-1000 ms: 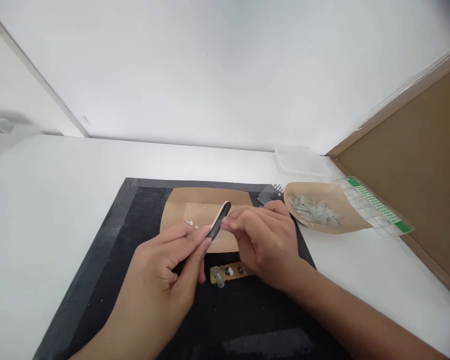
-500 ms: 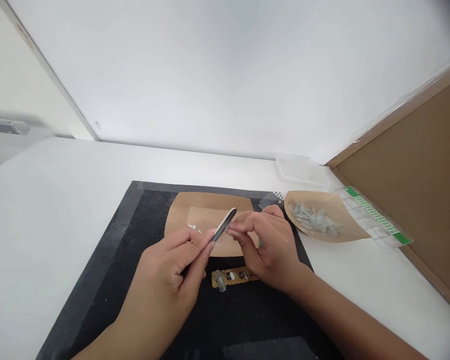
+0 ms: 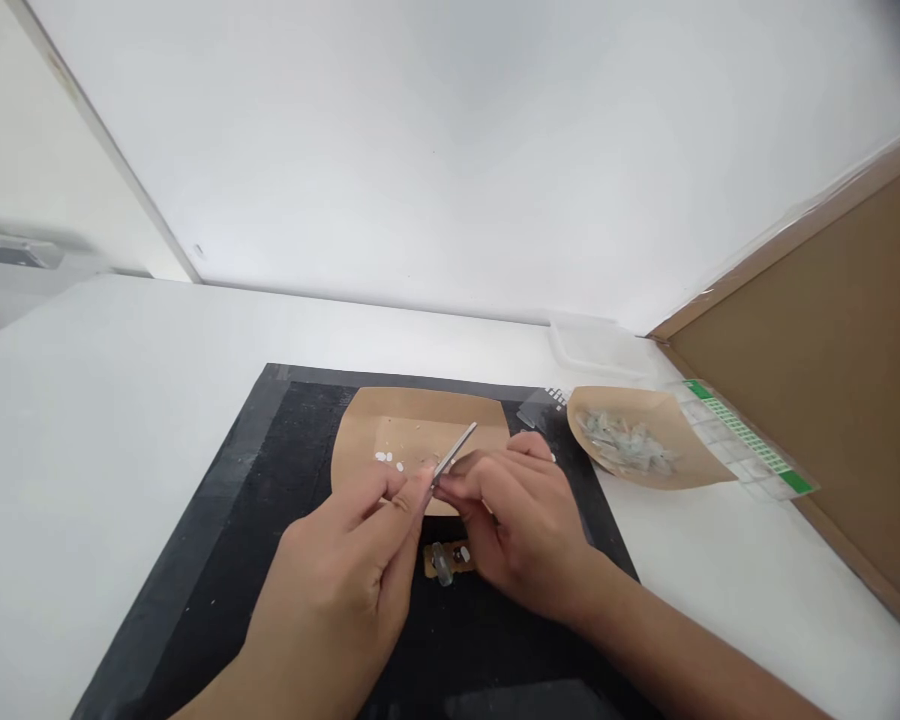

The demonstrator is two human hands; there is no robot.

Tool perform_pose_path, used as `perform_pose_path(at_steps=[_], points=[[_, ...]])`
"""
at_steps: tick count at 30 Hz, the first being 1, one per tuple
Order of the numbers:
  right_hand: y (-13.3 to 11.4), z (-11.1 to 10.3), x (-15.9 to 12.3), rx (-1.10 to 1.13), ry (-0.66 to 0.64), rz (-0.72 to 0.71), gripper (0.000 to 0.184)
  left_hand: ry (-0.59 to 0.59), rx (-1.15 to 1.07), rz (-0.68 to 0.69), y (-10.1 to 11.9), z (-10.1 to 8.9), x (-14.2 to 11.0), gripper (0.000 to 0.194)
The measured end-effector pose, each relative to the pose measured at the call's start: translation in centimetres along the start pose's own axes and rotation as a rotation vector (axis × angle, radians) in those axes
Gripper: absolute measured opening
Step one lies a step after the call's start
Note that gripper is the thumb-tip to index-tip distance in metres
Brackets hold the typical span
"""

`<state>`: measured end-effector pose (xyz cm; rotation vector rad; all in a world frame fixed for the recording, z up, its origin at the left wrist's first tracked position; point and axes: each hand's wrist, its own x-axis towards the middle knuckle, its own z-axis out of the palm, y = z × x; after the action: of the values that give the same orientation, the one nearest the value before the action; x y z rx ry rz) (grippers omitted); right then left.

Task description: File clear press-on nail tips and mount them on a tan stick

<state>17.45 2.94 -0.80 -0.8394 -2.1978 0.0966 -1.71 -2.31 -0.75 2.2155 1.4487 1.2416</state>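
Observation:
My left hand (image 3: 352,560) pinches a thin nail file (image 3: 457,447), dark on one face and pale on its edge, which slants up and to the right. My right hand (image 3: 521,515) is closed close against the file, its thumb and fingertips pressed together. Whatever sits in that pinch is too small and covered to make out. Below the hands lies a tan strip (image 3: 451,560) with round dark studs, a clear nail tip (image 3: 441,564) across its left end; the right hand covers its right part. Behind the hands, a brown paper tray (image 3: 427,403) holds white bits and crumbs.
A black mat (image 3: 225,560) lies on the white table (image 3: 120,400). To the right, a second brown paper tray (image 3: 697,465) holds many clear nail-like pieces (image 3: 622,440), beside a clear sheet with a green band (image 3: 750,435). A translucent lid (image 3: 600,340) and cardboard wall (image 3: 825,290) stand behind.
My right hand has moved left and slightly down, closer to my left fingers, along the file. The file has turned to show its edge. More of the studded strip is covered.

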Motion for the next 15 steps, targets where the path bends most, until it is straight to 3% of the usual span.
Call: perform_pose_path(at_steps=[4,7,11,15], points=[[0.16,-0.04,0.01,-0.036,0.130,0.041,0.019,-0.025,-0.012,-0.021,0.23,-0.14,0.17,0.023],[0.25,0.07,-0.03,-0.008,0.072,0.008,0.020,-0.043,-0.038,-0.036,0.40,-0.16,0.39,0.025],[0.32,0.15,0.01,-0.071,0.136,0.055,0.020,-0.069,-0.066,-0.051,0.42,-0.07,0.46,0.027],[0.32,0.03,0.05,-0.024,0.046,0.039,0.022,-0.084,-0.067,-0.069,0.39,-0.07,0.39,0.029]])
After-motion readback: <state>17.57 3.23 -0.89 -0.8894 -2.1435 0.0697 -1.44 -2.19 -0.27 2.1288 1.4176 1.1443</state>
